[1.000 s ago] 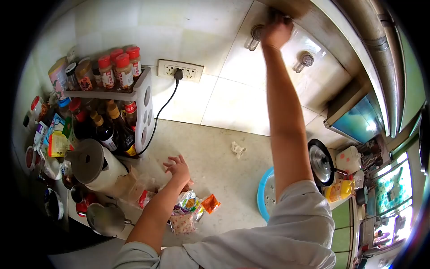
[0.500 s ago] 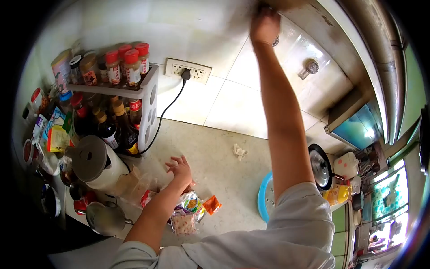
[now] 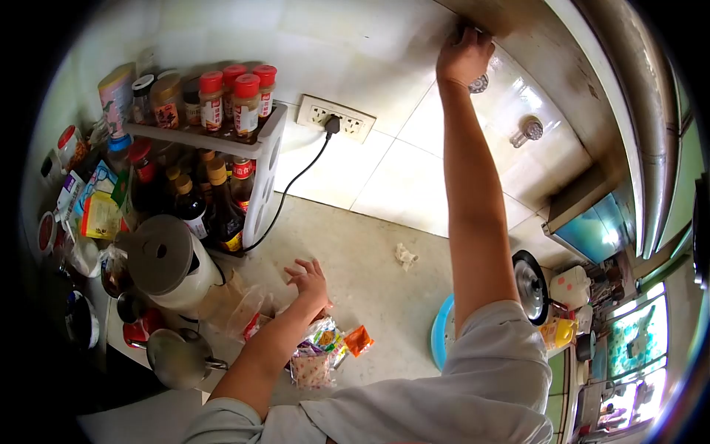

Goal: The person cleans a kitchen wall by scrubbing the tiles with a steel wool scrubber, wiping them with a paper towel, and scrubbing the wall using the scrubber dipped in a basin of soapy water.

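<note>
My right hand (image 3: pixel 464 61) is raised high against the tiled wall, by the dark lower edge of a cabinet (image 3: pixel 510 26). Its fingers are curled in, and whatever they grip is hidden from me. Just below it, a round metal-looking wall hook (image 3: pixel 479 83) pokes out. Low over the counter hovers my left hand (image 3: pixel 308 285), fingers spread and holding nothing. A pile of small snack packets (image 3: pixel 314 362) lies under and beside that wrist, with an orange packet (image 3: pixel 359 340) at its right edge. Left of the forearm is a clear plastic bag (image 3: pixel 251 307).
A grey rack (image 3: pixel 262 148) of spice jars and bottles stands at the left, with an electric kettle (image 3: pixel 159 255) before it. A black plug (image 3: pixel 333 124) sits in the wall socket. A crumpled tissue (image 3: pixel 405 256) and a blue basin (image 3: pixel 442 333) are on the counter.
The view has shifted slightly, so the rack, socket and packets appear farther right. My right hand keeps about the same place beside the hook; my left hand stays spread over the counter.
</note>
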### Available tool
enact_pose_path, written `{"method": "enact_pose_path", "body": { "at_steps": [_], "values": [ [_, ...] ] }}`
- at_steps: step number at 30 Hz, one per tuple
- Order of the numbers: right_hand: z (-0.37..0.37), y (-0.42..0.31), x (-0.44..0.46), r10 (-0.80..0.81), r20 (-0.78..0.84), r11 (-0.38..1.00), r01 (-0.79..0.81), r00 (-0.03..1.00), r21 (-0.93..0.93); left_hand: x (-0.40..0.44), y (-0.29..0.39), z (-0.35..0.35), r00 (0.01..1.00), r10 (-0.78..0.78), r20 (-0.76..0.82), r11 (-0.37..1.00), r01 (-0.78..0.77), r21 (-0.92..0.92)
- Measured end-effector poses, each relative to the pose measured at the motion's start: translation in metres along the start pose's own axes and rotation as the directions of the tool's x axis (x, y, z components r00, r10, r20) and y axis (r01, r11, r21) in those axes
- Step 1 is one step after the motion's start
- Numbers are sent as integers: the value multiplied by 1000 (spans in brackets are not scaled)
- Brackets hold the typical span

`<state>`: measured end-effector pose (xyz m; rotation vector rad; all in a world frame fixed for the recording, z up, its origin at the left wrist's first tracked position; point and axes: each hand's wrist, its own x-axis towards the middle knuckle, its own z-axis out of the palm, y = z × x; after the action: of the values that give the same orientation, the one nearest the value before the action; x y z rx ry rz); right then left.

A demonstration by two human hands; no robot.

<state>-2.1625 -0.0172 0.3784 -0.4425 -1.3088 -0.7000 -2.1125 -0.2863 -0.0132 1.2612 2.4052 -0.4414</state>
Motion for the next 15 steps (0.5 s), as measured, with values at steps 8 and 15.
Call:
{"method": "enact_pose_path", "body": {
  "at_steps": [8,15],
  "values": [
    [12,-94,10,-236,129,957,207,963,204,4,4,-4,998,-39,50,999,39,11],
    [4,-112,-2,-512,279,858,471,812,204,6,3,3,999,-19,34,1000,18,25]
  ]
}}
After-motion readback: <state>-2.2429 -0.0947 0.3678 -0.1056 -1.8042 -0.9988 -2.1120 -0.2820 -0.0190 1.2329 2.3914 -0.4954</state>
